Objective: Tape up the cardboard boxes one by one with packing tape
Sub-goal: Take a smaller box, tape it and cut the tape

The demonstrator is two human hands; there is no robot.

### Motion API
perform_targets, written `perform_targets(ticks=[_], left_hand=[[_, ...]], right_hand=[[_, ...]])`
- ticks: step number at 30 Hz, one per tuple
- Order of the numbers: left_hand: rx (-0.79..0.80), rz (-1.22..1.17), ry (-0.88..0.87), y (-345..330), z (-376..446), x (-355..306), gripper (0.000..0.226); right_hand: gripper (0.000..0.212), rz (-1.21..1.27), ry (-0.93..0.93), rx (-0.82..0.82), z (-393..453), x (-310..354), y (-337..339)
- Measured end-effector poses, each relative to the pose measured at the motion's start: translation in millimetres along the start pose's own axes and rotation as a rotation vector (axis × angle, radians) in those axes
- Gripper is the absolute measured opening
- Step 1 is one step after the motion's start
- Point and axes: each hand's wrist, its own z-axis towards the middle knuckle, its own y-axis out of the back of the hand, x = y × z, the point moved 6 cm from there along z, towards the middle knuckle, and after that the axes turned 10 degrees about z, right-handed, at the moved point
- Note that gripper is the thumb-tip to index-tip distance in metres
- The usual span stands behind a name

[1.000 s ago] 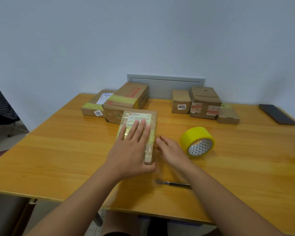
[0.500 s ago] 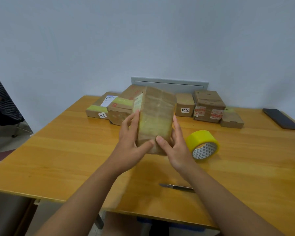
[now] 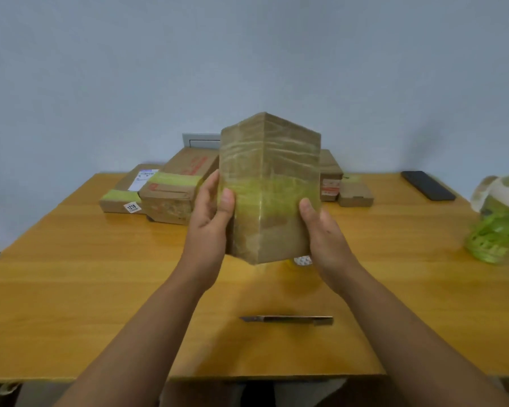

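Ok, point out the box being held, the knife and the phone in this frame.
held box (image 3: 269, 183), head view, on the taped front edge.
knife (image 3: 288, 319), head view, mid-handle.
phone (image 3: 428, 185), head view, centre of the dark face.

A wooden table (image 3: 71, 277) stands against a plain pale grey wall (image 3: 130, 69) in soft light

Held-up box (image 3: 269, 186) blocks most of the tape roll (image 3: 301, 260); only a sliver shows below its bottom edge. It also covers part of the back-row boxes (image 3: 331, 174) and the grey wall panel (image 3: 200, 140). Green object (image 3: 500, 218) at right cut by frame edge, blurred. Label print (image 3: 144, 177) unreadable. Fingers behind the box unseen.
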Motion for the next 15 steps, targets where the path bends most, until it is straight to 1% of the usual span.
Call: perform_targets(ticks=[1, 3, 5, 6, 7, 8, 10, 11, 12, 15], left_hand=[[0.02, 0.028, 0.012, -5, 0, -1, 0.047], [0.049, 0.185, 0.021, -13, -1, -3, 0.049], [0.033, 0.387, -0.005, -21, -3, -6, 0.052], [0.02, 0.439, -0.029, -25, -4, -7, 0.055], [0.035, 0.433, -0.038, -31, -7, -9, 0.063], [0.078, 0.395, -0.031, -37, -8, -9, 0.076], [0.207, 0.353, -0.005, -53, -15, -11, 0.105], [0.255, 0.358, -0.008, -59, -20, -15, 0.109], [0.28, 0.362, -0.025, -64, -24, -20, 0.106], [0.276, 0.296, -0.079, -71, -38, -29, 0.07]], right_hand=[[0.066, 0.033, -0.009, 0.006, -4, 2, 2], [0.057, 0.042, 0.0, -0.023, -13, 5, 8], [0.057, 0.003, 0.018, -0.08, -21, 6, 17], [0.058, -0.03, 0.033, -0.111, -25, 9, 22], [0.06, -0.062, 0.048, -0.142, -28, 13, 26], [0.061, -0.087, 0.063, -0.166, -32, 17, 29], [0.062, -0.139, 0.102, -0.187, -42, 28, 32], [0.061, -0.174, 0.116, -0.188, -47, 33, 32], [0.06, -0.205, 0.129, -0.185, -52, 37, 32], [0.062, -0.213, 0.128, -0.165, -65, 48, 38]])
